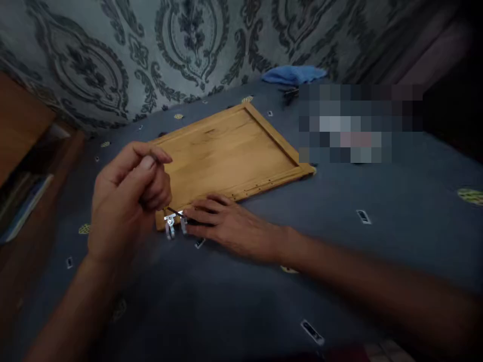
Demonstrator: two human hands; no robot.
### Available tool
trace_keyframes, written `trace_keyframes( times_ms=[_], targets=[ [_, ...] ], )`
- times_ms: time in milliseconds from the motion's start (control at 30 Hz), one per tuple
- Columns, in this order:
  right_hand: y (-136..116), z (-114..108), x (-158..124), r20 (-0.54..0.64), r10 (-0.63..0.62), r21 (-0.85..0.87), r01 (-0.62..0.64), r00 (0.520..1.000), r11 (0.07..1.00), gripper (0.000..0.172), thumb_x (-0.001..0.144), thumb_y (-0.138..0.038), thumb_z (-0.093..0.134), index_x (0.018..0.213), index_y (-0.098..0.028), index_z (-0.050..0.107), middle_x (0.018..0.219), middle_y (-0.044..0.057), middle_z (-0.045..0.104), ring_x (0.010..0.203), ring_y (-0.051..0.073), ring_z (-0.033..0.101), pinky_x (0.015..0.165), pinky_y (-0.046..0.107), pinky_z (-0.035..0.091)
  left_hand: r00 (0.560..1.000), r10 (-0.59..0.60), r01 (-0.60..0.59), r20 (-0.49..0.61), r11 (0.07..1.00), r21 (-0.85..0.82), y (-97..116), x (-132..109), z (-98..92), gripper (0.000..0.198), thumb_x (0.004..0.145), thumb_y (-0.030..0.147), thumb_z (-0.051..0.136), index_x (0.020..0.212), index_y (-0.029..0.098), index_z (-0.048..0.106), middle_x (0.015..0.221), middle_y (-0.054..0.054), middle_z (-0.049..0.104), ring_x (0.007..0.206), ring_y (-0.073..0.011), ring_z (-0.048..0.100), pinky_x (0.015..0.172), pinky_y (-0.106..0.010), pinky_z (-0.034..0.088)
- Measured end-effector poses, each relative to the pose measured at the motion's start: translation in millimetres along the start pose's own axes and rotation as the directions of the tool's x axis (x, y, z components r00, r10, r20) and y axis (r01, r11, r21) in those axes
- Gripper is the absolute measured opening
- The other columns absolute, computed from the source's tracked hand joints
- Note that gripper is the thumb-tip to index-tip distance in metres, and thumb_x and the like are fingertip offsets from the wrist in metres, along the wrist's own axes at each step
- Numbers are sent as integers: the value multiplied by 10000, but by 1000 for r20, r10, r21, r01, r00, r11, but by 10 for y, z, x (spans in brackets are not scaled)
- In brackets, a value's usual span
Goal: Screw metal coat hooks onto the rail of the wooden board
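A wooden cabinet door panel (226, 146) with a raised frame lies flat on the patterned dark cloth. At its near left corner sits a silver metal hinge (170, 221), its curved parts sticking out past the door's edge. My left hand (130, 191) is closed above that corner around what looks like a screwdriver. Only its thin dark shaft (175, 212) shows, slanting down toward the hinge; the fingers hide the handle. My right hand (234, 223) lies flat with fingers stretched out over the door's near edge, fingertips against the hinge's right side.
Small dark holes line the door's near edge. A blue cloth (294, 75) lies at the back by the patterned wall (192, 40), with dark items beside it. A blurred-out patch covers things at right. Wooden furniture (22, 125) holding books stands at left.
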State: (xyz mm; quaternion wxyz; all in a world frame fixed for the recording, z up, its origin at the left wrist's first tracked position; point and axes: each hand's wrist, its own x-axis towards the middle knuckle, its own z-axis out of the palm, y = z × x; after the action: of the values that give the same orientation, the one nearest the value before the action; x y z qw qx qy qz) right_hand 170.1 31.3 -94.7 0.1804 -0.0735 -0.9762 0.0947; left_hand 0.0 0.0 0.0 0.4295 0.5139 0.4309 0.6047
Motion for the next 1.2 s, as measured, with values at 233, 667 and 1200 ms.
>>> trace_keyframes(
  times_ms=[233,667,1200],
  targets=[
    [22,-30,21,20,10,-18,-9,1000,1000,341,1023,-174,487,1348,-196,587,1467,75,542,1334,267,448,1118,466,350,1000,-22,22,-3,1000,15,-22,27,72,143,906,173,546,802,165,644,449,101,236,377,-47,132,372,-181,168],
    [16,-43,6,10,17,-30,-17,1000,999,351,998,-160,520,1338,-212,592,1482,64,537,1333,266,463,1090,462,369,994,-32,36,105,998,-43,-61,99,25,192,925,292,602,801,157,659,441,106,201,356,-37,89,348,-189,151],
    [32,-23,-4,-15,6,-40,-7,1000,999,318,1002,-175,517,1300,-197,627,1453,77,570,1349,263,469,1101,460,367,996,83,-82,-31,996,24,95,107,-16,334,988,169,380,759,146,623,400,102,208,328,-48,85,323,-163,194]
  ],
)
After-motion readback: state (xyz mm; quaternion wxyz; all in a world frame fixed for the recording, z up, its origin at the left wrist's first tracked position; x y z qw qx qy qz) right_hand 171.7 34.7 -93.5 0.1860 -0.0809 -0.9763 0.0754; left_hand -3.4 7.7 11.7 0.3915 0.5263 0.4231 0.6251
